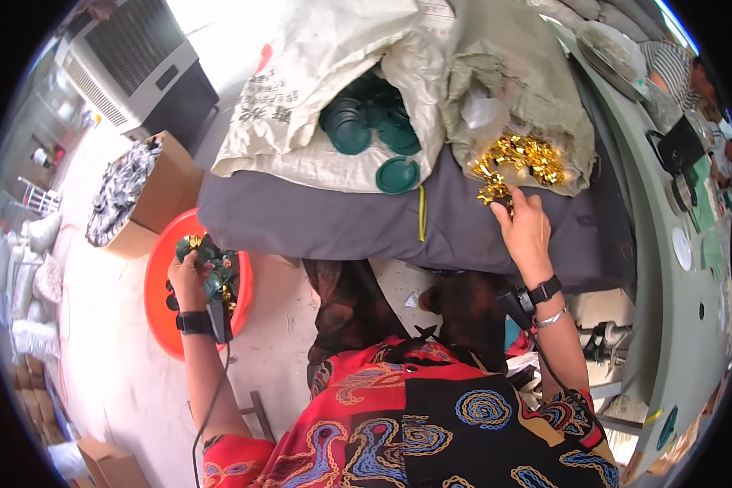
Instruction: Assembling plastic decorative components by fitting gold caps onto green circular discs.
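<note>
Gold bows [519, 159] | your right hand [527, 232] pinches one from the sack | left hand [189, 272] clutches finished pieces over red basin [159, 301] | next: lift bow clear.

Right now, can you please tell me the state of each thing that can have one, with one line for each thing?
Left hand: closed on a bunch of green and gold pieces.
Right hand: fingertips pinching gold pieces.
White sack: mouth open, green discs spilling out.
Grey-green sack: open, gold pieces showing.
Red basin: upright on the floor.
Cardboard box: open, full.
</note>
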The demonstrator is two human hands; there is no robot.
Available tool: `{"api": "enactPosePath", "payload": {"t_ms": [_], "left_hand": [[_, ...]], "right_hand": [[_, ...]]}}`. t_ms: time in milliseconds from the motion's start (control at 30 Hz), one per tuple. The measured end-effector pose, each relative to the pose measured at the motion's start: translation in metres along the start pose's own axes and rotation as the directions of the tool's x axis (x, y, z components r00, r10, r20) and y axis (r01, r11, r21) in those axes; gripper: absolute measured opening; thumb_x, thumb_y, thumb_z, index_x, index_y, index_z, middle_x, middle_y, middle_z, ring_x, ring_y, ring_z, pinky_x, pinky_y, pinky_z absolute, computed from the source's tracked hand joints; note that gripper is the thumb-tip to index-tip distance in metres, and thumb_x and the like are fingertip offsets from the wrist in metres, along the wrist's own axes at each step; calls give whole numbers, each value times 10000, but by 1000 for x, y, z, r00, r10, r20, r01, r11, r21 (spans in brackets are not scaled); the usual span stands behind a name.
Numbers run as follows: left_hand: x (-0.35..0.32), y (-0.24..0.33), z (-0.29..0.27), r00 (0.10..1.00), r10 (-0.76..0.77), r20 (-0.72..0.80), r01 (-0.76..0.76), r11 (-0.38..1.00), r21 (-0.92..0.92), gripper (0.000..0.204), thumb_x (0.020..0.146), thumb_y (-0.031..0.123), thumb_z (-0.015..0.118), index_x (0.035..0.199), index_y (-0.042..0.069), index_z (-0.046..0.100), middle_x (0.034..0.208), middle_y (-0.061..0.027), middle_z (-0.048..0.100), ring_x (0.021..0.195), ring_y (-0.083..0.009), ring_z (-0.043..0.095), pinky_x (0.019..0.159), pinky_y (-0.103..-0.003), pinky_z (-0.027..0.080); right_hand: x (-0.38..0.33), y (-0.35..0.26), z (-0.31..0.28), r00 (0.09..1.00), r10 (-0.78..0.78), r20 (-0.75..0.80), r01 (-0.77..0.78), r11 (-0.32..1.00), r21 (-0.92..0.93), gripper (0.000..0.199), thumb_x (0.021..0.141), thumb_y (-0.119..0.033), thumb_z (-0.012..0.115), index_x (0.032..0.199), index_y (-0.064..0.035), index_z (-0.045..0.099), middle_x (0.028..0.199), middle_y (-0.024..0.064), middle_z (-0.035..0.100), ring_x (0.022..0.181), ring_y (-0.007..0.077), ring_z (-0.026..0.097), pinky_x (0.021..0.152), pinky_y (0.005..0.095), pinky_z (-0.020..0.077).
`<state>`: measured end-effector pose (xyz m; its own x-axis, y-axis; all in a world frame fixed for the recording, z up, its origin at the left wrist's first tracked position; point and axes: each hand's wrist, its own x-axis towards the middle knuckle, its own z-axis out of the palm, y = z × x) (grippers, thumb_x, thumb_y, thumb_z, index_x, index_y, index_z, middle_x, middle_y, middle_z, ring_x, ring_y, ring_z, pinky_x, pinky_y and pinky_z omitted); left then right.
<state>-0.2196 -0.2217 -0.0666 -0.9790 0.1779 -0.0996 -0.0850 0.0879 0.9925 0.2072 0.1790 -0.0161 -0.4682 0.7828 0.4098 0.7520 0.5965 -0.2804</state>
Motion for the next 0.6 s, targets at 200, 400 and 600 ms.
{"api": "enactPosePath", "payload": {"t_ms": [200, 400, 600], "left_hand": [[-10, 17, 29, 811, 583, -57, -315, 515, 797, 438, 851, 145, 657, 1222, -61, 549, 1175, -245, 594, 1027, -315, 622, 811, -351, 528], [-96, 54, 201, 570, 596, 566, -818, 479, 318, 433, 768, 123, 717, 1160, -22, 604, 1172, -192, 617, 989, -331, 623, 822, -391, 522], [-127, 55, 304, 362, 513, 779, -931, 248, 269, 448, 778, 208, 727, 1176, 29, 627, 1165, -172, 627, 1038, -353, 597, 866, -415, 501]], "right_hand": [[0, -1, 18, 998, 54, -36, -54, 998, -13, 427, 842, -319, 700, 1179, -80, 593, 926, 175, 573, 787, 379, 624, 689, 460, 506], [0, 5, 29, 989, 11, -145, 4, 995, 105, 390, 786, -244, 750, 1064, -31, 577, 921, 177, 592, 800, 387, 617, 688, 459, 497], [-3, 12, 28, 987, 20, -162, 18, 974, 228, 293, 731, -162, 767, 918, -17, 595, 877, 171, 579, 785, 388, 601, 683, 465, 491]]}}
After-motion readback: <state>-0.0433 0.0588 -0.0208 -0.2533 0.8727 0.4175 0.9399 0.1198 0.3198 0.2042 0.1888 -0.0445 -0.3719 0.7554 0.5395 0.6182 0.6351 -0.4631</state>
